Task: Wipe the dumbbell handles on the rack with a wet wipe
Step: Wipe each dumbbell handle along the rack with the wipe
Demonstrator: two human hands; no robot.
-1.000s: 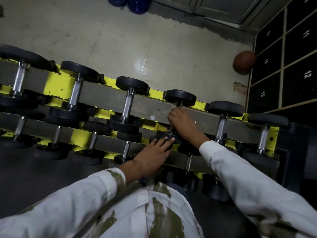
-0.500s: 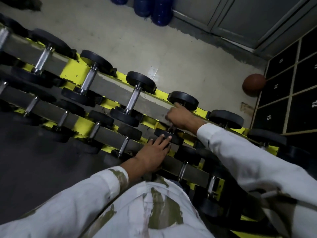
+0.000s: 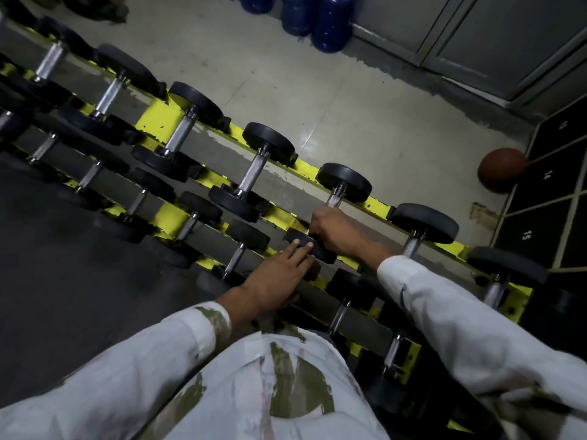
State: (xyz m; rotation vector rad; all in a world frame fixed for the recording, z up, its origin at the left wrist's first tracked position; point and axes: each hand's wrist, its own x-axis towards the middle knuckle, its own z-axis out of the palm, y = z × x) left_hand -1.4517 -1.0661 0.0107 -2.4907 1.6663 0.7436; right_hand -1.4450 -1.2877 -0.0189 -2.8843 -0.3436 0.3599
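Observation:
A grey and yellow rack runs diagonally across the view and holds several black dumbbells with metal handles on two tiers. My right hand is closed around the lower part of one top-tier dumbbell handle, just below its far black head. No wet wipe shows; anything in that fist is hidden. My left hand lies flat, fingers together, with its fingertips on the near black head of the same dumbbell.
A brown ball rests on the floor against dark numbered lockers at the right. Blue water jugs stand by grey cabinet doors at the top. Pale floor tiles lie beyond the rack, dark matting at the left.
The view has tilted, so the rack now runs steeply down to the right. My right hand has slid down the handle from near the far head. My left hand stays on the near head.

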